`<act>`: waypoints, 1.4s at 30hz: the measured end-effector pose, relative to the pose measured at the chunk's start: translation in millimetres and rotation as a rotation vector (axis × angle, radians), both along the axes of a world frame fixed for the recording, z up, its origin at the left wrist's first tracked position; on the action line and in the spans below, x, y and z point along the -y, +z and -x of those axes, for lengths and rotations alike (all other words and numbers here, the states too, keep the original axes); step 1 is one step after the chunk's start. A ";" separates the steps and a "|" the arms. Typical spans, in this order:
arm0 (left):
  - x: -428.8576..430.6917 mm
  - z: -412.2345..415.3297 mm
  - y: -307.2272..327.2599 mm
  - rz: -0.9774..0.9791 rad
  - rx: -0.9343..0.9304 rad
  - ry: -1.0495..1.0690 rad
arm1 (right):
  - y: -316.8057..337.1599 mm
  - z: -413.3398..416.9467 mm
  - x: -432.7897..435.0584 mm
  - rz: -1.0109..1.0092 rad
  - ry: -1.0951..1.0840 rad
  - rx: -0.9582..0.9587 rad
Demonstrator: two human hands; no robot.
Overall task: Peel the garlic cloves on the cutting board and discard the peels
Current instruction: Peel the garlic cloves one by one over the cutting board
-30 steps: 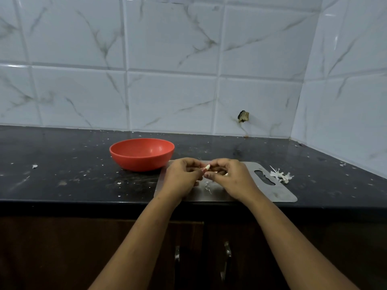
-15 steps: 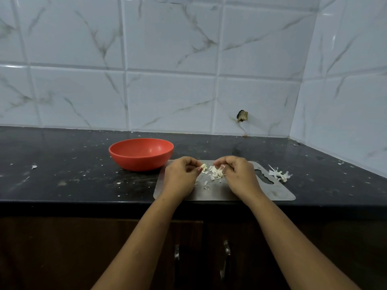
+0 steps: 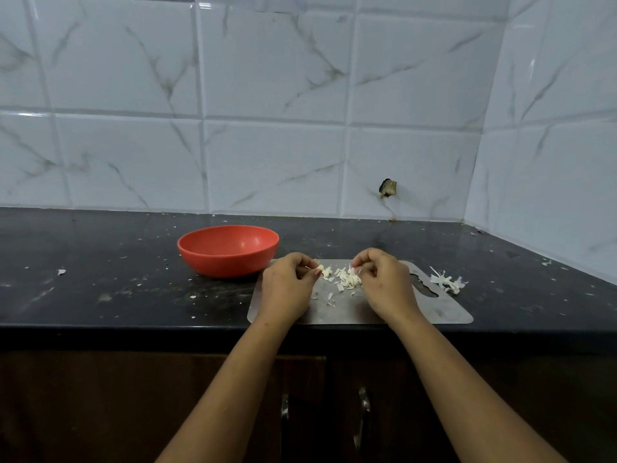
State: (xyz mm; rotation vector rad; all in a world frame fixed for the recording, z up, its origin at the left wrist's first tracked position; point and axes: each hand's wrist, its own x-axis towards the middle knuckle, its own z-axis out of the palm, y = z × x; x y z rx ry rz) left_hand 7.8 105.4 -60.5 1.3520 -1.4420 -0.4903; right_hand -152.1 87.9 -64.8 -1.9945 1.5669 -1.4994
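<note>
The left hand (image 3: 287, 289) pinches a garlic clove (image 3: 320, 268) over the cutting board (image 3: 350, 312). At its three o'clock, the right hand (image 3: 384, 283) pinches peels (image 3: 349, 279).

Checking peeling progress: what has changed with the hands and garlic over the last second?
The hands, joined on one clove before, drew apart: the left hand keeps the garlic clove pinched; the right hand let go and curls over the garlic pile, hold unclear. The bowl, cutting board, side peels unmoved.

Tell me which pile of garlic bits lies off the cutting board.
The white pile right of the board, on the counter; the other sits on it.
</note>
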 end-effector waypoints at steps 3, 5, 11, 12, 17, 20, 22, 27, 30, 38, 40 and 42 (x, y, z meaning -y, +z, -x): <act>-0.6 0.0 0.7 -0.002 0.010 0.005 | 0.7 -2.2 -0.8 -0.031 0.091 -0.012; 0.1 0.0 0.5 0.007 0.023 0.012 | 0.1 -3.7 -0.5 -0.031 0.100 -0.073; 0.4 -0.1 -0.3 0.031 0.125 0.063 | 1.8 -4.3 -1.6 -0.028 0.086 -0.099; 0.8 0.0 -0.5 0.028 0.133 0.065 | 2.0 -4.7 -1.5 -0.043 0.087 -0.117; 2.2 -1.2 -1.3 -0.006 0.116 0.060 | 2.5 -6.6 -1.6 -0.040 0.088 -0.135; 1.6 -1.6 -1.3 -0.033 0.095 0.057 | 2.8 -6.5 -1.9 -0.056 0.120 -0.173; 1.4 -1.2 -1.3 -0.055 0.095 0.053 | 1.7 -7.0 -2.7 -0.057 0.135 -0.222; 0.7 -1.5 -0.4 -0.034 0.110 0.066 | 2.2 -5.0 -3.1 -0.020 0.154 -0.081; 0.1 -2.0 -0.5 -0.023 0.112 0.071 | 3.3 -4.2 -3.8 0.006 0.159 -0.014; -0.2 -2.6 1.2 -0.015 0.010 0.059 | 2.1 -2.9 -4.3 0.043 0.171 0.017; -2.4 -3.0 2.4 -0.011 -0.013 0.054 | 2.0 -3.5 -4.6 0.022 0.180 0.000; -3.5 -5.2 4.8 0.001 -0.007 0.056 | 1.7 -3.6 -4.3 -0.006 0.177 -0.032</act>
